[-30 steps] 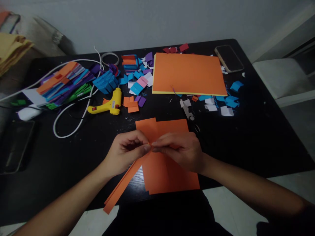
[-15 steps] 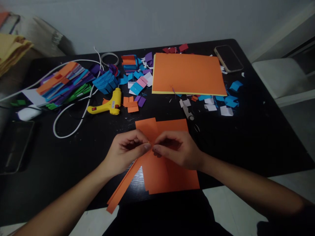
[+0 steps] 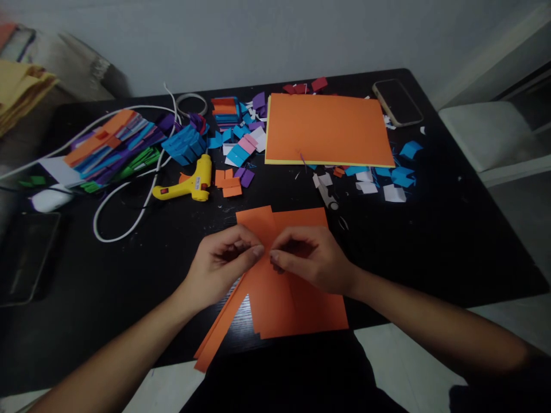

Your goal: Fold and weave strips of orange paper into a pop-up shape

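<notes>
Over orange sheets near the table's front edge, both my hands are pinched, fingertips a small gap apart. My left hand has thumb and forefinger pressed together; whatever lies between them is too small to name. Orange strips slant down to the left from beneath that hand, and their upper ends are hidden. My right hand is also closed at the fingertips, and I cannot make out what it holds. Scissors, partly dark against the table, lie just beyond the sheets.
A yellow glue gun, a white cable and bundles of folded paper are at the left. Behind lie a large orange sheet, loose paper pieces and a phone. A dark phone-like object lies far left.
My fingertips have moved slightly apart, the right hand shifting a little to the right. The lower ends of the orange strips have swung slightly to the right.
</notes>
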Tool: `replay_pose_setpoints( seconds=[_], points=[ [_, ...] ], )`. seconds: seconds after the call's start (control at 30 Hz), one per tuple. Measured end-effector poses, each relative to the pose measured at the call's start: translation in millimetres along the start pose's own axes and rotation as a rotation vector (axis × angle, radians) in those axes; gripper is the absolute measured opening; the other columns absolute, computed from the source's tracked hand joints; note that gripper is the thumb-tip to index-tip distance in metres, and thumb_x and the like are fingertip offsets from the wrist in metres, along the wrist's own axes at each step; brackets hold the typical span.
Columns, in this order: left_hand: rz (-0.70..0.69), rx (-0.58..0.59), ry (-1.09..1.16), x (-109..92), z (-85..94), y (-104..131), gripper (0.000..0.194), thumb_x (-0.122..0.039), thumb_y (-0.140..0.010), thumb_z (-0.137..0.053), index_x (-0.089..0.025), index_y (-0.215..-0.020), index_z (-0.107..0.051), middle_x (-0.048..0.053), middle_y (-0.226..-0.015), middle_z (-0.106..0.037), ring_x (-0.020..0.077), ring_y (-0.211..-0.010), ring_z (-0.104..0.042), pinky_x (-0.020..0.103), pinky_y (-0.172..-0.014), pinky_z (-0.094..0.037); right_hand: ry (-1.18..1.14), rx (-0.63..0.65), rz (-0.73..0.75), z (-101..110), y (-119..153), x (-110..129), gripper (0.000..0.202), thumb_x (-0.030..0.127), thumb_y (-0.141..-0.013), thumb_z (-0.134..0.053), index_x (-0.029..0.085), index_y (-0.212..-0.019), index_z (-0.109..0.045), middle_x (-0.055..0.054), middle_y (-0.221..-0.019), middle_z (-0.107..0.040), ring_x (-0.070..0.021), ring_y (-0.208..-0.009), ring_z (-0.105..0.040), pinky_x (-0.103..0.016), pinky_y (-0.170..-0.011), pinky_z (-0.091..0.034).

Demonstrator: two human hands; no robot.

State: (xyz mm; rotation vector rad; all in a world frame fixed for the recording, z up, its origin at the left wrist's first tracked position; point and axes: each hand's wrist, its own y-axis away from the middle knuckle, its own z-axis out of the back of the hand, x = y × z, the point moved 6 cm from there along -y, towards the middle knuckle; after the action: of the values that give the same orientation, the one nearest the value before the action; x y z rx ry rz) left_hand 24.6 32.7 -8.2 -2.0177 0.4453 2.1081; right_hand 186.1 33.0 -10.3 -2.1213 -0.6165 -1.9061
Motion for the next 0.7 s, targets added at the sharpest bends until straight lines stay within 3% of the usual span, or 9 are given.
replay_pose_setpoints(
  seconds=[0.3, 0.53, 0.7],
  points=[
    [0.224, 0.094, 0.152, 5, -7.6, -1, 0.018, -0.030, -0.096, -0.068, -0.014, -0.090, -0.070, 0.005, -0.076, -0.075, 0.0138, -0.062, -0.072, 0.023, -0.060, -0.059, -0.027, -0.119, 0.001, 14, -6, 1, 0.014, 0.027, -0.084, -0.078, 0.016, -0.077, -0.072, 0.000, -0.066, -0.069, -0.0121, -0.061, -0.064, -0.025, -0.059, -0.053],
    [0.212, 0.041, 0.078, 3, -2.7, -2, 0.018, -0.029, -0.093, -0.073, -0.013, -0.083, -0.071, 0.005, -0.072, -0.075, 0.0130, -0.058, -0.072, 0.021, -0.057, -0.060, 0.006, -0.124, -0.001, 16, -7, 0, 0.012, 0.024, -0.086, -0.072, 0.017, -0.076, -0.070, 0.000, -0.068, -0.067, -0.0123, -0.064, -0.063, -0.025, -0.060, -0.051],
    [0.185, 0.060, 0.038, 2, -5.8, -1, 0.016, -0.026, -0.094, -0.071, -0.013, -0.085, -0.072, 0.005, -0.074, -0.075, 0.0118, -0.060, -0.071, 0.020, -0.059, -0.059, -0.046, -0.026, -0.032, 11, -7, -4, 0.008, 0.025, -0.089, -0.068, 0.017, -0.087, -0.068, -0.001, -0.077, -0.069, -0.0131, -0.071, -0.066, -0.026, -0.067, -0.053]
  ],
)
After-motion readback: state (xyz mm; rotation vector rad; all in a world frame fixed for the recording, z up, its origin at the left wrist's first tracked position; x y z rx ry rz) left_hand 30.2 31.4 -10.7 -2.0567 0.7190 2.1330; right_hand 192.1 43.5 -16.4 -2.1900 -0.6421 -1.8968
